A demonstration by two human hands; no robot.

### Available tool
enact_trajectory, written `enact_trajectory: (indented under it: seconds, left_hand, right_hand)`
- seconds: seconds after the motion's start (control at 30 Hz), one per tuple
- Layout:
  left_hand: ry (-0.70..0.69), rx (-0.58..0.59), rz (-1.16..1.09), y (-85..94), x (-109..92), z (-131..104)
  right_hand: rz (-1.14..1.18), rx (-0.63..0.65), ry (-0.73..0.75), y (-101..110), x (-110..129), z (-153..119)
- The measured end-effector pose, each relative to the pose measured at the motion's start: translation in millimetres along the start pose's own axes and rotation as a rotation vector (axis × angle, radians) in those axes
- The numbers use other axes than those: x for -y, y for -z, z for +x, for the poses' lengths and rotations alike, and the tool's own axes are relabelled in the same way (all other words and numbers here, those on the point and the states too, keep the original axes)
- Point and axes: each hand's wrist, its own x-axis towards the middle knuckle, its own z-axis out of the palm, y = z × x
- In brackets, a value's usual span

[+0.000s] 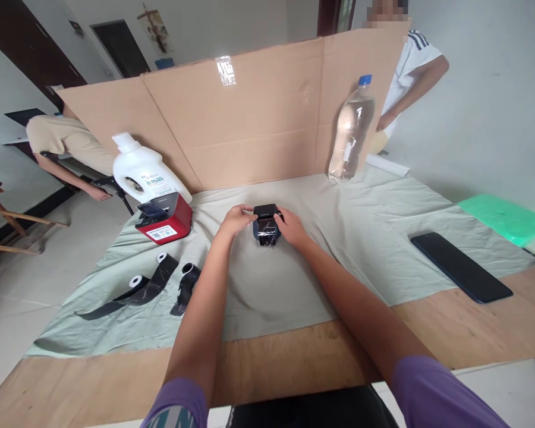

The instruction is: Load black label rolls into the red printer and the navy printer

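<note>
A small dark device [264, 211] with a blue-grey body stands on the grey-green cloth in the middle of the table. A strip of shiny black film [267, 230] hangs down its front. My left hand [239, 220] grips the device's left side, thumb at its front edge. On the right side, my right hand [289, 224] holds it the same way, fingers partly hidden behind. To the left lie a black ribbon with white-cored rolls [145, 291] and another black roll [186, 288]. A red and black box-shaped device [167, 221] sits behind them.
A white detergent jug [145, 172] stands at the back left, a clear water bottle [352, 134] at the back right, before a cardboard screen [254, 119]. A phone [461, 267] lies at right near a green item [503, 217]. Two people are beyond the screen.
</note>
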Motion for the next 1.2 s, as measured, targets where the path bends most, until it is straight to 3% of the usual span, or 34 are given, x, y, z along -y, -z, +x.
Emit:
enact_trajectory:
  seconds: [0.5, 1.2]
  left_hand:
    - [0.152, 0.011, -0.085, -3.8, -1.5, -3.1]
    - [0.183, 0.118, -0.131, -0.6, -0.4, -8.3]
  right_hand:
    - [-0.003, -0.014, -0.009, -3.7, -2.6, 1.6]
    - [0.021, -0.022, 0.007, -2.5, -1.5, 0.6]
